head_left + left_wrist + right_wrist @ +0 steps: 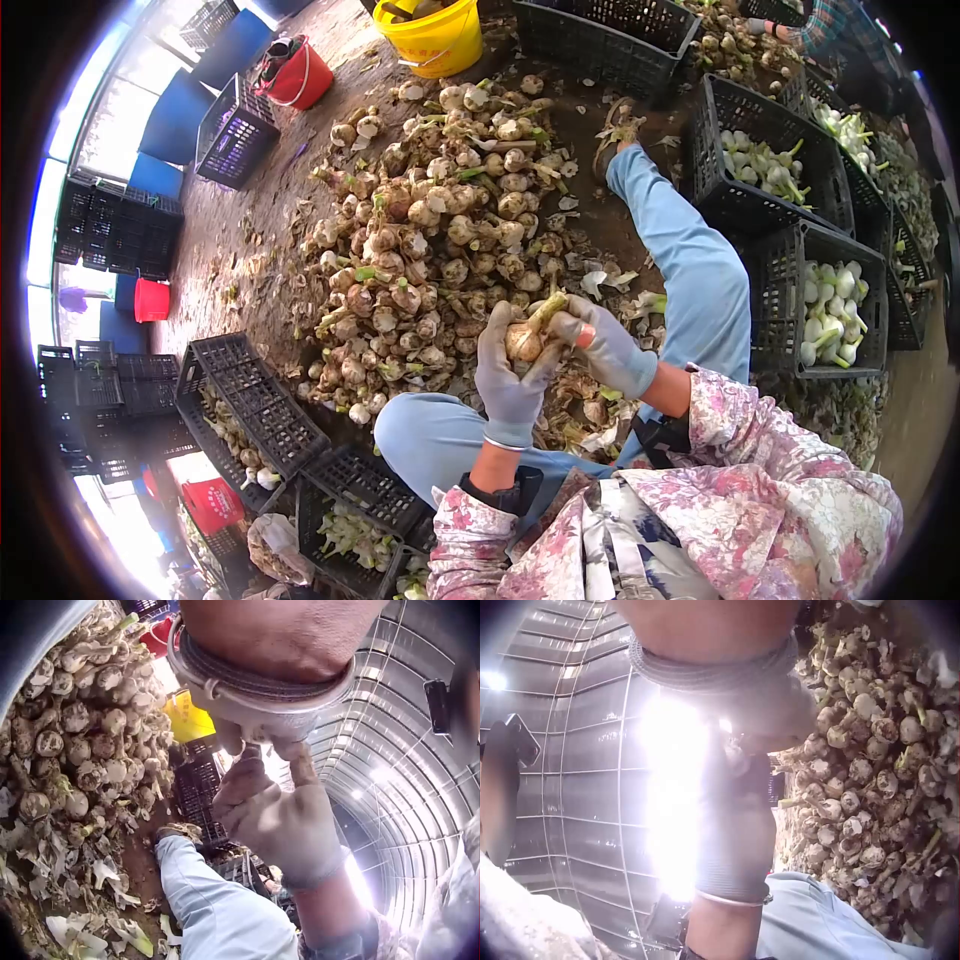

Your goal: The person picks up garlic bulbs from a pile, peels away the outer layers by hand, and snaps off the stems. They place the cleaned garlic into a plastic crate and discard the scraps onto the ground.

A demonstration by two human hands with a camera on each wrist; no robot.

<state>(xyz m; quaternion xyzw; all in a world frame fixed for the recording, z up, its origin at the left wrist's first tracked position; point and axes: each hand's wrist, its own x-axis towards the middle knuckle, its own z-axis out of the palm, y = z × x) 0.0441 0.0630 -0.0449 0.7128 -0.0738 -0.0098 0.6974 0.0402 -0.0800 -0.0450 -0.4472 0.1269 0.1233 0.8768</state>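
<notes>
A brownish garlic bulb (522, 343) with a short thick stem (547, 311) is held up over the pile, in front of the lap. My gloved left hand (510, 385) grips the bulb between thumb and fingers. From the other side my gloved right hand (612, 352) has its curled fingers at the stem and the bulb's flank. Both hands meet in the left wrist view, where the right hand (289, 829) faces the camera and the bulb is mostly hidden. Beneath them spreads a large heap of untrimmed garlic (430, 230).
Black crates (805, 235) of cleaned white garlic (833, 312) stand at the right. More crates (250, 400) sit at the lower left. A yellow bucket (440, 45) and a red bucket (300, 75) are behind the heap. Loose peelings (600, 280) litter the ground; another person's arm (790, 32) shows far right.
</notes>
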